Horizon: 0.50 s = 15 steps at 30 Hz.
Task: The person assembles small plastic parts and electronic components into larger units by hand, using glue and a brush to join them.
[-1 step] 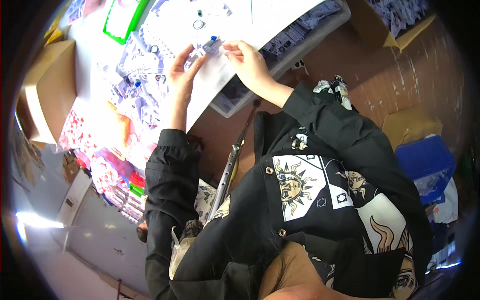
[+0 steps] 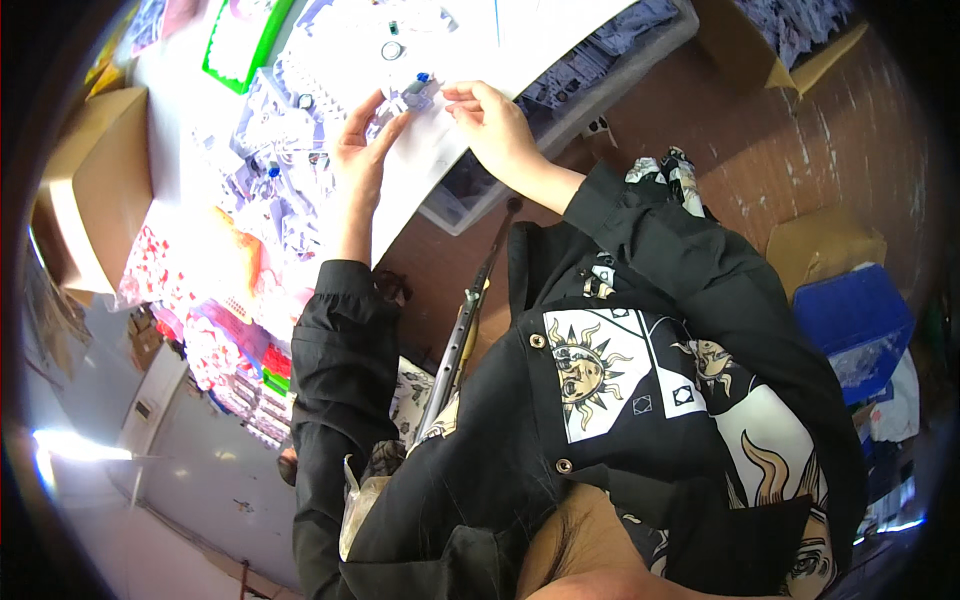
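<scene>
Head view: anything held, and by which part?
A small pale piece, apparently pinched by its left end between the left hand's thumb and fingers. Glare hides whether the right hand touches its other end.

The small part (image 2: 415, 93) is pale, greyish toward its far end, with a bright blue tip. It lies slanted between the left fingers (image 2: 365, 112) and the right fingers (image 2: 472, 91), over the bench (image 2: 425, 158); glare blurs its exact shape
</scene>
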{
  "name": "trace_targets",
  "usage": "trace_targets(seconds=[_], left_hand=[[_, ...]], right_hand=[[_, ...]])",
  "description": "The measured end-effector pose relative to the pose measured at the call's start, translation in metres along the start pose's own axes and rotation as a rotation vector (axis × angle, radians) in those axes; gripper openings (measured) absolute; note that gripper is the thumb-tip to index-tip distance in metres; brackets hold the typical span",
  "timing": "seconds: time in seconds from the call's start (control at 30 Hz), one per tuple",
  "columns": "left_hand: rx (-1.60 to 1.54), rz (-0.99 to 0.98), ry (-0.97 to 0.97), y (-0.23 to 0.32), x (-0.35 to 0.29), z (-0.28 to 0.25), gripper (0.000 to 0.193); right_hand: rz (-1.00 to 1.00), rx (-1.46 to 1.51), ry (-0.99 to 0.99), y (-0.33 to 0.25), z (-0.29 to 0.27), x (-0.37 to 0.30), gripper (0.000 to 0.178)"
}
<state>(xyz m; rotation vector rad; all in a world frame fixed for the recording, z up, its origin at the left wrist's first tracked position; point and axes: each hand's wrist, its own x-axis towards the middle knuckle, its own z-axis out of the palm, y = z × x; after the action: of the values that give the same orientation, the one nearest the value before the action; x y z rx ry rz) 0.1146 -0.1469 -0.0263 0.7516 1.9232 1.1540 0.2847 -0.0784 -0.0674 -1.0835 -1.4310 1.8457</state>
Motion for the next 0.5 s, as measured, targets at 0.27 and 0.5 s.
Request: trace_targets(seconds=[0.27,0.5], left_hand=[[0.183,0.026,-0.092,0.011,0.001,0.013,0.047],[0.495,0.258,-0.088,0.008,0.001,0.012,0.045]], right_hand=[[-0.064,0.053,0.068,0.006,-0.004,0.000,0.022],[-0.021,0.030,0.056,0.002,-0.003,0.000,0.022]])
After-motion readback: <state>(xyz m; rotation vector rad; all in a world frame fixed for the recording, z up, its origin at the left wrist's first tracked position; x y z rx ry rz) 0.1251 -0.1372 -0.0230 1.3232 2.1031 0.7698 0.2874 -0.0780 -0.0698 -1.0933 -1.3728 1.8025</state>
